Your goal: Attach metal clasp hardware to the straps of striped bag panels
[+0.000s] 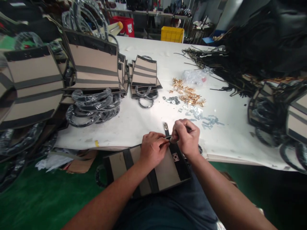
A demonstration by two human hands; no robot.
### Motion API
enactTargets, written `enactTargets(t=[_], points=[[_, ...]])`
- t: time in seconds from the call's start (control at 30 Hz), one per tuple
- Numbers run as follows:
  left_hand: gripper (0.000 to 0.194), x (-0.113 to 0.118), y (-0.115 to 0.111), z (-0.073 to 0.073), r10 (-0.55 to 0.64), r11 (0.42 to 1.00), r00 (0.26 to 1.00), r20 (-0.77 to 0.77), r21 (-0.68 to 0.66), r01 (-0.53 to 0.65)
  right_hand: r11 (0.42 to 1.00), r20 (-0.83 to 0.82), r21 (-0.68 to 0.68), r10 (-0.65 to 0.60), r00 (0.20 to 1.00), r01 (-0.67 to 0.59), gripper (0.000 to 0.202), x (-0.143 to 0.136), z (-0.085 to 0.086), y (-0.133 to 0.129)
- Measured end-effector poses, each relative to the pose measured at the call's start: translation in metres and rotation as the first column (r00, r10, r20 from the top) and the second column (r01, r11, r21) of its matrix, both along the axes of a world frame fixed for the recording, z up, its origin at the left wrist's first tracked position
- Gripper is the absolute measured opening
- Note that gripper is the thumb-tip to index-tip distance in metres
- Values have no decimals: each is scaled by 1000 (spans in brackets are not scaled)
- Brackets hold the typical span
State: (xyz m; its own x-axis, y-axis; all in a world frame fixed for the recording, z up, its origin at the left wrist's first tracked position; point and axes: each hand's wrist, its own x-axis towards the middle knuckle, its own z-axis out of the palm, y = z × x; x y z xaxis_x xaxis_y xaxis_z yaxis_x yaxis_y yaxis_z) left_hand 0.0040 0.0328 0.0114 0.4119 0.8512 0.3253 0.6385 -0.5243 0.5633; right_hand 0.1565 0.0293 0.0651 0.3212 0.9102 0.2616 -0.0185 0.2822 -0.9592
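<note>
Tool [189, 129] is clenched in the right hand [185, 136]; the left hand [153, 147] touches the panel [168, 169] by the desk [134, 127], its grip I cannot tell.

Worn on the head, looking forward and down, close above left hand [153, 148], right hand [186, 137] and banded panel [166, 169] in the lower middle. Facing across the white bench [136, 123], reaching to the red bin [126, 27] and yellow crate [172, 34] far off near the top edge.

Yellow crate [172, 34], red bin [126, 26], green floor [72, 191].
</note>
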Motion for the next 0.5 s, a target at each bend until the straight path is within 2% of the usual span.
enactTargets(t=[0.07, 0.13, 0.23, 0.33, 0.4, 0.5], points=[[9, -1, 2, 3, 1, 1000, 1000, -4, -25, -1, 998, 177, 14, 62, 982, -65, 42, -4, 2, -5], [14, -3, 4, 9, -6, 998, 999, -34, -70, 3, 995, 265, 30, 88, 960, -100, 45, -5, 2, -8], [23, -6, 11, 21, -13, 985, 993, -121, -173, -8, 995, 242, 1, 92, 966, -95, 47, -1, 1, -11], [21, -7, 23, 32, -49, 937, 980, -195, -349, -23, 995, 171, -30, 95, 981, -91, 48, 2, 0, -13], [18, -6, 34, 36, -95, 888, 976, -194, -460, -5, 993, 136, -29, 117, 984, -114, 47, 3, 1, -15], [18, -6, 52, 35, -162, 823, 978, -131, -565, 60, 993, 124, -15, 119, 985, -118, 49, 0, 8, -17]])
